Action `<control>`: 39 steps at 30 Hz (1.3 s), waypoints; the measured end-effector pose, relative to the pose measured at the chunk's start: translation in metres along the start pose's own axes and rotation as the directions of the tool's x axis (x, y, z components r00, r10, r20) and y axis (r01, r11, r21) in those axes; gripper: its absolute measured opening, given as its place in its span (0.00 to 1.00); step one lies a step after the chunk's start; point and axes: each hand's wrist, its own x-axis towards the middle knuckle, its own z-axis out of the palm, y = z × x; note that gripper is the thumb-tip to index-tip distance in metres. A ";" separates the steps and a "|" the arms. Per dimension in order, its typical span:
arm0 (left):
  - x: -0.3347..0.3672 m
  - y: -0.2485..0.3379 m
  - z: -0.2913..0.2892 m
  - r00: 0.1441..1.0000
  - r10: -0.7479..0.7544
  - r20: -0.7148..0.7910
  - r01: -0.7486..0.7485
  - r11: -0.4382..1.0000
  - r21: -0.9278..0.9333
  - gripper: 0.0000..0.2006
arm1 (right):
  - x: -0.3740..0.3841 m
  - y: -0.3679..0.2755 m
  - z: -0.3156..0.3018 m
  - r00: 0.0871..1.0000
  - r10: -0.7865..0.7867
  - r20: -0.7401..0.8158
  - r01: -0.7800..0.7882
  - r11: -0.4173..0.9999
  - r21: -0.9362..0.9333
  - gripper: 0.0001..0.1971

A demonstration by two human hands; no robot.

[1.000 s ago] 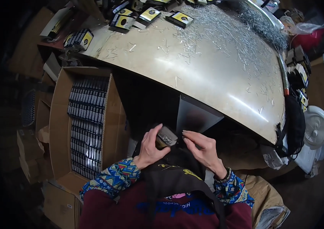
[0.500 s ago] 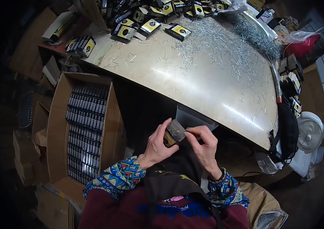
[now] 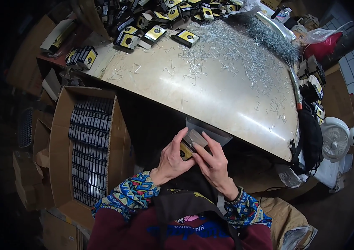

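In front of my body, my left hand (image 3: 170, 161) grips a small yellow-and-black cardboard box (image 3: 185, 151) between thumb and fingers. A clear plastic case (image 3: 196, 136) projects from its upper end, with small metal pieces visible inside. My right hand (image 3: 214, 166) is closed around the case's right side, fingertips pressing on it; its fingers partly cover the contents. Beyond my hands, many thin bent metal wire hooks (image 3: 239, 54) lie scattered and heaped on the pale tabletop (image 3: 156, 87).
At left stands a cardboard carton (image 3: 57, 166) with rows of packed boxes (image 3: 89, 154). Similar yellow-and-black boxes (image 3: 154, 33) pile up at the table's far end. A white fan (image 3: 334, 141) and black bag (image 3: 310, 135) are at right, near the table corner.
My right hand has moved left, from pinching at the case's corner to pressing its fingers on the case. The view has shifted slightly. My left hand keeps its grip.
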 end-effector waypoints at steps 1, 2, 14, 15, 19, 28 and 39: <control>0.001 -0.001 0.001 0.999 0.035 -0.001 -0.035 0.999 0.019 0.44 | -0.001 0.002 0.000 1.000 -0.012 -0.007 0.012 1.000 0.015 0.17; 0.003 -0.002 0.001 0.999 0.038 -0.002 -0.038 0.999 0.019 0.44 | -0.002 0.000 0.000 1.000 -0.014 -0.010 0.014 1.000 0.014 0.17; 0.006 0.011 0.006 0.995 -0.096 0.031 0.089 0.981 0.174 0.31 | 0.004 -0.017 0.011 0.862 0.506 -0.034 -0.443 0.783 0.438 0.08; 0.007 0.012 0.005 0.996 -0.081 0.034 0.074 0.982 0.175 0.31 | 0.004 -0.016 0.011 0.833 0.553 -0.002 -0.478 0.722 0.500 0.09; 0.006 0.012 0.003 0.999 -0.035 0.031 0.030 0.986 0.163 0.33 | 0.004 -0.017 0.013 0.829 0.558 -0.016 -0.455 0.692 0.560 0.09; 0.010 0.004 0.003 0.973 -0.213 0.091 0.202 0.972 0.124 0.25 | 0.003 -0.020 0.025 0.952 0.254 -0.169 -0.219 0.955 0.201 0.10; 0.084 0.023 0.005 0.979 0.182 -0.088 -0.163 0.968 0.191 0.32 | 0.051 0.076 -0.055 0.800 0.119 -0.588 -0.255 0.955 -0.153 0.12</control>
